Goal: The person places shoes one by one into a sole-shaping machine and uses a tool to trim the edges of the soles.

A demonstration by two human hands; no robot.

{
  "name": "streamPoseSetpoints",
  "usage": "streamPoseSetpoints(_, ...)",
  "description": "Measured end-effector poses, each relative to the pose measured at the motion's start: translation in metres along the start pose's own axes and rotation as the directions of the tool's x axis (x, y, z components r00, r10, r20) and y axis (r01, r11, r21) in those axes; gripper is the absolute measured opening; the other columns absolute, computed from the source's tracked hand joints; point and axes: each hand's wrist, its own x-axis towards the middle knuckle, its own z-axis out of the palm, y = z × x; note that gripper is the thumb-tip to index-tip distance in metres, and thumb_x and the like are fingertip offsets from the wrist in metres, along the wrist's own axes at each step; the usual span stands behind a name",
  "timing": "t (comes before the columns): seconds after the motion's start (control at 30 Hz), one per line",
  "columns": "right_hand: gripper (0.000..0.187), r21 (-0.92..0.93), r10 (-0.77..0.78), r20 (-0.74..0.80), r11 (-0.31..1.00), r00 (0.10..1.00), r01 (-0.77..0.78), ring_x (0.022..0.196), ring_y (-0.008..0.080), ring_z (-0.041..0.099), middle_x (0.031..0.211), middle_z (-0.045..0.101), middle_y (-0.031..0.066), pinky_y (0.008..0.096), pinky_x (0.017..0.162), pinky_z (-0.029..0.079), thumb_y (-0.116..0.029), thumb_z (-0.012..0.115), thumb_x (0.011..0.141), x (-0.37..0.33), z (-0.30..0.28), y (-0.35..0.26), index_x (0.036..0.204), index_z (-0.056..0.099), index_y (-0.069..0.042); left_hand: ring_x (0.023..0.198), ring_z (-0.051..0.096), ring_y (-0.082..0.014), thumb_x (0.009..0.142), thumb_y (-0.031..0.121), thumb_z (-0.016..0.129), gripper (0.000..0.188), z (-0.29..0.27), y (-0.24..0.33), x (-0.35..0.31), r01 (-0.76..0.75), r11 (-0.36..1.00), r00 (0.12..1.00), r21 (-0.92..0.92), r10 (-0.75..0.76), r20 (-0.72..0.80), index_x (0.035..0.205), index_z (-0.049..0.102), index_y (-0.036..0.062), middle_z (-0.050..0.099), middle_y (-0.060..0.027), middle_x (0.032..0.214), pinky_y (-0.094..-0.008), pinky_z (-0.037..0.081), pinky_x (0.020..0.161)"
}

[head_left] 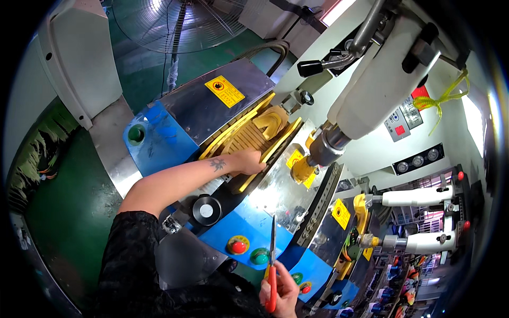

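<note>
My left hand (248, 161) reaches into the trough of a pressing machine. It rests by the yellow pad (273, 148) on the trough's right side, and its fingers are tucked down out of sight. Just beyond it lie a ribbed tan insert (245, 139) and a curved tan piece (271, 122). Lower down, my right hand (283, 291) is closed around red-handled scissors (272, 286). Their blades point up, away from me, in front of the blue panel (238, 225) beside its green button (260, 256) and red button (238, 247).
A white press arm (371, 85) with a yellow-tipped head (303, 169) hangs to the right of the trough. A black dial (206, 210) sits below my left forearm. A large fan (180, 24) stands at the back. Another similar machine (344, 233) is on the right.
</note>
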Motion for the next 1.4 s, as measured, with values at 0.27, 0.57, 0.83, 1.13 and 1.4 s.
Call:
streamPoseSetpoints(0.27, 0.055, -0.140, 0.091, -0.070, 0.985, 0.993, -0.100, 0.048, 0.0052, 0.045, 0.069, 0.054, -0.0019, 0.0194, 0.043, 0.033, -0.004, 0.062, 0.093, 0.019, 0.004, 0.009, 0.144, 0.044, -0.007, 0.089, 0.067, -0.0393, 0.080, 0.016, 0.055, 0.026, 0.010, -0.018, 0.017, 0.090, 0.995, 0.991, -0.052, -0.095, -0.092, 0.085, 0.067, -0.0066, 0.067, -0.0286, 0.089, -0.0454, 0.053, 0.078)
streamPoseSetpoints(0.57, 0.047, -0.103, 0.139, -0.116, 0.983, 0.983, -0.151, 0.048, 0.0061, 0.046, 0.069, 0.055, -0.0024, 0.0211, 0.043, 0.033, -0.004, 0.063, 0.091, 0.044, 0.001, 0.008, 0.137, 0.052, -0.005, 0.089, 0.067, -0.0361, 0.085, 0.017, 0.062, 0.022, -0.095, -0.021, 0.010, 0.051, 0.990, 0.981, 0.133, -0.025, -0.191, 0.100, 0.067, 0.0020, 0.069, -0.0201, 0.090, -0.0460, 0.053, 0.077)
streamPoseSetpoints(0.83, 0.054, -0.171, 0.062, -0.055, 0.983, 0.997, -0.071, 0.052, 0.0101, 0.050, 0.072, 0.053, 0.0039, 0.0224, 0.046, 0.038, -0.011, 0.057, 0.097, 0.120, 0.051, -0.028, 0.146, 0.036, 0.000, 0.088, 0.069, -0.0343, 0.082, 0.020, 0.059, 0.027, -0.089, 0.006, 0.031, 0.107, 0.965, 0.992, 0.240, -0.120, 0.040, 0.096, 0.072, -0.0001, 0.070, -0.0216, 0.092, -0.0421, 0.055, 0.080)
streamPoseSetpoints(1.13, 0.056, -0.872, -0.175, 0.410, 0.213, 0.895, 0.441, 0.059, 0.0143, 0.058, 0.076, 0.061, 0.0131, 0.0311, 0.058, 0.048, -0.015, 0.068, 0.089, 0.139, 0.064, -0.115, 0.140, 0.049, 0.000, 0.098, 0.067, -0.0384, 0.083, 0.023, 0.060, 0.032, -0.085, -0.019, 0.037, 0.113, 0.980, 0.991, 0.165, -0.100, -0.087, 0.098, 0.071, -0.0039, 0.068, -0.0247, 0.103, -0.0449, 0.053, 0.089)
streamPoseSetpoints(1.4, 0.045, -0.839, -0.128, 0.528, -0.231, 0.840, 0.492, 0.070, 0.0289, 0.069, 0.072, 0.064, 0.0205, 0.0389, 0.061, 0.055, -0.010, 0.065, 0.086, 0.175, 0.142, -0.178, 0.126, 0.053, 0.007, 0.106, 0.066, -0.0340, 0.078, 0.012, 0.059, 0.031, -0.092, -0.027, 0.038, 0.138, 0.984, 0.990, 0.109, -0.137, -0.025, 0.105, 0.070, -0.0009, 0.068, -0.0209, 0.111, -0.0417, 0.054, 0.091)
